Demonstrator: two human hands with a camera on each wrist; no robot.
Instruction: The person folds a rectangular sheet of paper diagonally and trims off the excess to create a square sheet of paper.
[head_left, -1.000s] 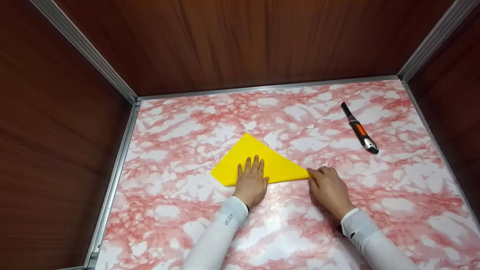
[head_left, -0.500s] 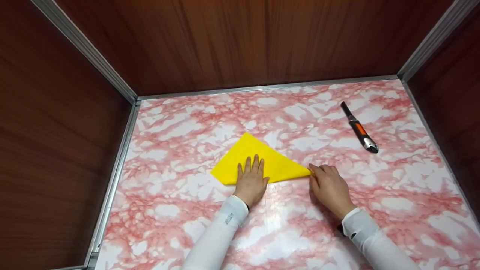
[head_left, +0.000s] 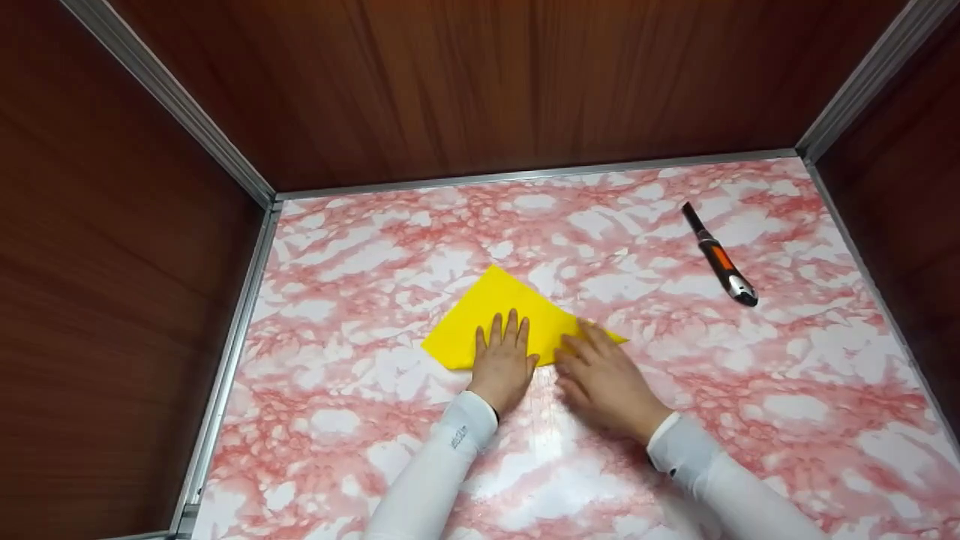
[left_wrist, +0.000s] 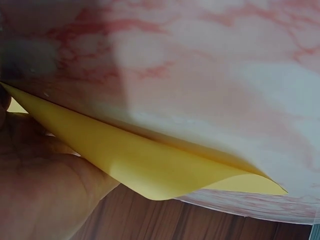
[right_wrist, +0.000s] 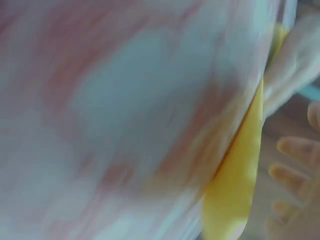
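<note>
A folded sheet of yellow paper lies on the table, its far corner pointing away from me and a thin tip reaching right. My left hand presses flat on the paper's near middle, fingers spread. Over the right part of the paper is my right hand, blurred, its fingers loosely extended and gripping nothing. In the left wrist view the folded edge bulges up from the table beside the hand. The right wrist view shows the right hand's fingers apart from the yellow paper.
A utility knife with a black and orange handle lies at the back right of the marbled red-and-white table. Dark wood panels with metal edging stand at the back and both sides.
My right hand has let go of the paper's right tip and moved left over the paper. The tip has shifted slightly up and right. My left hand stays in place.
</note>
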